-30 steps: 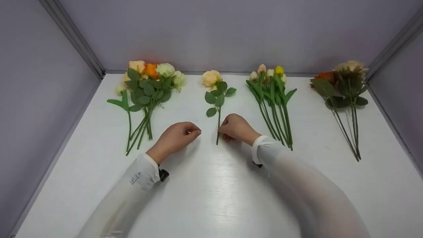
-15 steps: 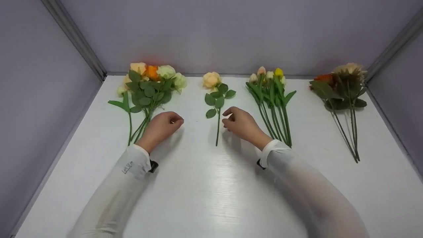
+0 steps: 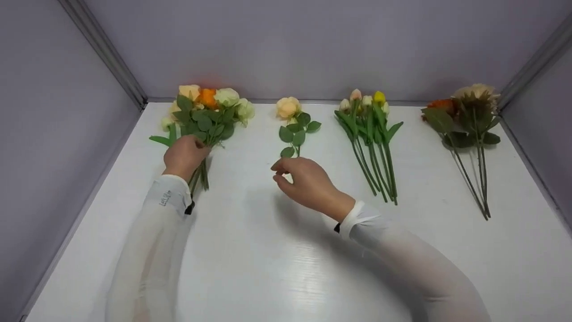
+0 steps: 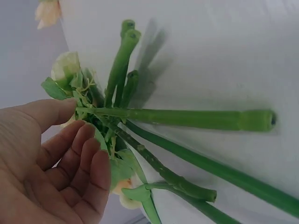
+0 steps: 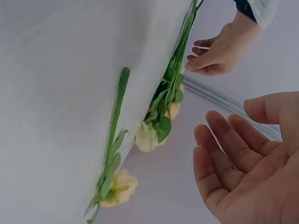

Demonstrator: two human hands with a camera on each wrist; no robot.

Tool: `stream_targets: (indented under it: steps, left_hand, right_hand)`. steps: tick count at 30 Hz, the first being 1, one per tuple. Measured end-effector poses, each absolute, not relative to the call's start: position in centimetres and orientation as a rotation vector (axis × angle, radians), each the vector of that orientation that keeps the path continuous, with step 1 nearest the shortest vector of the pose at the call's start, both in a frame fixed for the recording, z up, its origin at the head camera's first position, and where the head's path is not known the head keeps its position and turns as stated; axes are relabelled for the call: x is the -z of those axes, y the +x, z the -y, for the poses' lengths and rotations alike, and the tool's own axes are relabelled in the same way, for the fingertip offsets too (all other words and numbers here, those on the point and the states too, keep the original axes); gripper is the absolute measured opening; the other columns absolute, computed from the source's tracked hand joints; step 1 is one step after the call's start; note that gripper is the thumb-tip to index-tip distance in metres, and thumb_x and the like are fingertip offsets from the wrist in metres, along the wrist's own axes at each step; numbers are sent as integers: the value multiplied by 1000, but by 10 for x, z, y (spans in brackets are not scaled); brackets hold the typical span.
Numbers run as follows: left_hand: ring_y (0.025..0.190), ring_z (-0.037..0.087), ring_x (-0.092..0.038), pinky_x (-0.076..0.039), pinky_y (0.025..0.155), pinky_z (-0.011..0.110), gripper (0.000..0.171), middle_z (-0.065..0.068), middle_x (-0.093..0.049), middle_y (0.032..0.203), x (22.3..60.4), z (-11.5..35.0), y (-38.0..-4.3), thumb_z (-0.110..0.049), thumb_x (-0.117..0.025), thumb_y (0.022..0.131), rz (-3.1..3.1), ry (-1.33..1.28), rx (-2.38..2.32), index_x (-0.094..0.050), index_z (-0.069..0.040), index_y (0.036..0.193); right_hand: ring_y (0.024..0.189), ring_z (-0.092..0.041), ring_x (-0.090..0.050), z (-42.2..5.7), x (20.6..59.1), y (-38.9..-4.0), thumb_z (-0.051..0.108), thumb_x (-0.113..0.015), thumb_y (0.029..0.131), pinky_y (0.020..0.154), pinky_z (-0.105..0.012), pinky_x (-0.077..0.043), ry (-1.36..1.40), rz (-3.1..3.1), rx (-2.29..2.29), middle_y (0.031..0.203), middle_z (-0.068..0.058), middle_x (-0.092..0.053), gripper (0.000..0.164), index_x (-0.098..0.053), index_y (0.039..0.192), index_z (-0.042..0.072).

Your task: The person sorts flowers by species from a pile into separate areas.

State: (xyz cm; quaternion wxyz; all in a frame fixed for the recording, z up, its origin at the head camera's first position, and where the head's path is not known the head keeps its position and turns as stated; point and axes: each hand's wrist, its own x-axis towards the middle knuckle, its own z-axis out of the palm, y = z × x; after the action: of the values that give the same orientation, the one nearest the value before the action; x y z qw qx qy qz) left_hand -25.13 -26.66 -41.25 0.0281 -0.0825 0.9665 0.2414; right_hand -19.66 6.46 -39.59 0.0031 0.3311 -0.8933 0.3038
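My left hand (image 3: 184,155) hovers over the stems of a mixed bunch of roses (image 3: 206,118) at the left of the white table. In the left wrist view its thumb and loosely bent fingers lie close to a green stem (image 4: 196,119), with a gap between thumb and forefinger; whether they touch it I cannot tell. Several other stems fan out beneath. My right hand (image 3: 308,184) is raised over the table in front of a single peach rose (image 3: 288,108), hiding the lower stem in the head view. That hand holds nothing, its fingers relaxed and apart in the right wrist view.
Right of the single rose lies a bunch of tulips (image 3: 371,129) with pink, white and yellow heads. Further right are a few larger flowers (image 3: 473,109) in cream and rust. Grey walls (image 3: 313,49) border the white table (image 3: 250,268) at the back and both sides.
My left hand has moved left and away from the middle to the mixed bunch. My right hand has let go of the single rose's stem and now sits in front of it.
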Motion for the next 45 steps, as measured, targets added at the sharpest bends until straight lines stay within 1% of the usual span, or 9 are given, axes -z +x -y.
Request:
stream_targets:
  steps: [5,12,21,27,30,35,38,41,45]
  left_hand:
    - [70,25,-59,-47,59,41,26,10,-67,81,418,267,-259,-29,-65,99,-2950,-309,-683,-72,-5,90]
    - [65,25,-53,-42,55,39,29,3,-47,63,418,263,-266,-20,-62,98,-2962,-334,-594,-55,-10,72]
    - [57,21,-47,-40,52,36,33,-1,-37,57,414,263,-267,-18,-61,97,-2935,-331,-739,-48,-12,67]
    - [55,18,-42,-38,53,35,34,-3,-36,55,406,269,-264,-23,-64,99,-2831,-370,-972,-52,-12,69]
    - [63,21,-52,-44,60,38,28,4,-55,65,401,269,-262,-27,-64,101,-2781,-363,-1103,-67,-4,85]
    - [82,25,-61,-51,79,44,36,11,-67,93,389,259,-259,-32,-64,103,-2672,-341,-1392,-71,1,116]
    - [94,27,-64,-53,91,45,38,15,-66,110,383,245,-259,-33,-66,102,-2572,-325,-1591,-70,-2,123]
    - [100,27,-64,-55,94,41,39,17,-63,121,380,226,-260,-33,-68,101,-2489,-295,-1760,-69,-4,126]
    - [96,26,-64,-58,89,35,38,15,-64,116,374,194,-260,-31,-71,99,-2383,-249,-1942,-69,-3,124]
  right_hand:
    - [101,-23,-68,-52,405,-182,21,-67,100,90,-42,-52,1237,2767,-790,109,-2,-75,21,-74,116,11]
    - [101,-22,-67,-53,419,-175,23,-68,100,91,-41,-52,1230,2807,-809,107,3,-75,19,-77,113,12]
    - [103,-24,-69,-63,423,-180,24,-66,101,90,-39,-52,1112,2840,-993,106,6,-76,17,-78,109,15]
    - [104,-21,-68,-70,421,-185,25,-66,101,91,-37,-51,1062,2865,-1027,107,8,-76,16,-78,109,18]
    - [103,-21,-68,-75,419,-188,25,-65,101,90,-37,-51,1029,2870,-1047,107,7,-75,16,-78,109,18]
    - [105,-18,-67,-83,413,-194,29,-64,102,92,-37,-51,941,2881,-1088,106,8,-74,18,-78,110,18]
    - [103,-17,-66,-89,410,-198,31,-64,103,90,-38,-51,881,2891,-1118,106,9,-73,21,-78,111,18]
    - [102,-14,-65,-95,406,-201,33,-63,104,89,-37,-51,836,2890,-1143,107,10,-73,22,-78,112,19]
    - [103,-11,-65,-107,400,-205,34,-62,104,90,-36,-52,779,2853,-1216,108,12,-73,22,-77,112,21]
